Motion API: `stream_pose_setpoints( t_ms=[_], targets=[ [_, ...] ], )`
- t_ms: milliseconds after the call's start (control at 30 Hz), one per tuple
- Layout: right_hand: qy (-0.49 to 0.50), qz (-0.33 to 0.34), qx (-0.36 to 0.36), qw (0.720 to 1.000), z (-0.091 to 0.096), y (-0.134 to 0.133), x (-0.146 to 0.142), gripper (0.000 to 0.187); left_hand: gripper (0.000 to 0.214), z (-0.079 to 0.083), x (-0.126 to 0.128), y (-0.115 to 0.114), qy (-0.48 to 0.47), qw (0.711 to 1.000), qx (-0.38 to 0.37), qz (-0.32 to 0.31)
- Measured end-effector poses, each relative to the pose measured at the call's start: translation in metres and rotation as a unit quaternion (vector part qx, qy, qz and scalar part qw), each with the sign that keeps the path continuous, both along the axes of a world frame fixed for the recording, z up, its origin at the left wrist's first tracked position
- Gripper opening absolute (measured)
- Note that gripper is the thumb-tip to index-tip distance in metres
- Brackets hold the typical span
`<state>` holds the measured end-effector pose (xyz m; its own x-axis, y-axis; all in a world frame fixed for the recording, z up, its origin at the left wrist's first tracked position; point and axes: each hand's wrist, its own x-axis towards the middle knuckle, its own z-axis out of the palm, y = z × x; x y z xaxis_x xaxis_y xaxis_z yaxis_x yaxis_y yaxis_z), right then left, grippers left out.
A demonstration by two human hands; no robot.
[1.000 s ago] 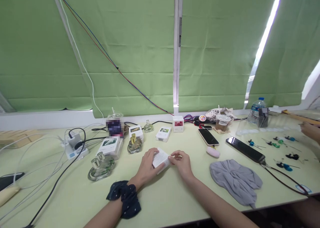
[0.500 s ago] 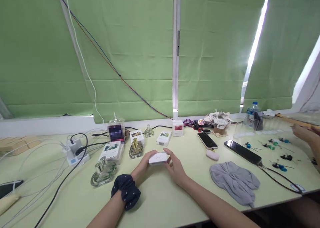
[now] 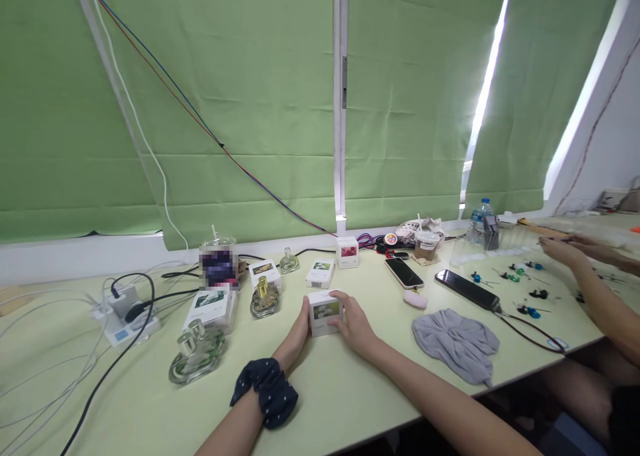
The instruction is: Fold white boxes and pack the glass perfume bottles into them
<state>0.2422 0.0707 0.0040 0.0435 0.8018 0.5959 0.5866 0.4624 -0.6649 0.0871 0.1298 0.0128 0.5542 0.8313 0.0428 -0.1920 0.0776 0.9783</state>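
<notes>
Between my two hands a small white box (image 3: 326, 315) with a picture on its front stands upright on the table or just above it; I cannot tell which. My left hand (image 3: 299, 328) presses its left side, and my right hand (image 3: 356, 323) grips the right side with fingers over the top edge. Beyond it lies another white box (image 3: 321, 273), and a white box with a red picture (image 3: 347, 252) stands at the back. To the left are a gold-capped glass bottle (image 3: 265, 299), a pair of silver-capped glass bottles (image 3: 197, 355) and further white boxes (image 3: 213, 306).
On the right lie a phone (image 3: 404, 273), a larger black phone (image 3: 467, 290) with a strap, and a grey cloth (image 3: 455, 344). A power strip (image 3: 125, 316) with cables occupies the left. Another person's arm (image 3: 595, 289) reaches over small blue, green and black parts (image 3: 534, 313).
The box in my hands has turned so its picture side faces me, where its plain printed side showed before. The view has swung right, bringing more of the other person's arms into sight.
</notes>
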Motion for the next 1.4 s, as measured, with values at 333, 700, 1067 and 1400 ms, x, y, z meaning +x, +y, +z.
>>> stream_pose_setpoints(
  t_ms=[333,700,1067,1400],
  targets=[
    [0.015,-0.113,-0.051,0.992,0.004,0.060,0.064,0.059,0.064,0.000,-0.004,-0.009,0.166,0.976,0.132,0.050],
    [-0.024,-0.211,-0.100,0.972,0.005,0.114,0.092,0.064,0.055,-0.003,-0.003,-0.016,0.172,0.974,0.141,0.052],
    [-0.005,-0.248,-0.047,0.967,-0.009,0.139,0.092,0.063,0.046,-0.004,-0.003,-0.021,0.211,0.957,0.187,0.067],
    [0.005,-0.238,-0.058,0.970,-0.016,0.148,0.095,0.061,0.045,-0.003,-0.002,-0.019,0.216,0.957,0.180,0.069]
  ],
)
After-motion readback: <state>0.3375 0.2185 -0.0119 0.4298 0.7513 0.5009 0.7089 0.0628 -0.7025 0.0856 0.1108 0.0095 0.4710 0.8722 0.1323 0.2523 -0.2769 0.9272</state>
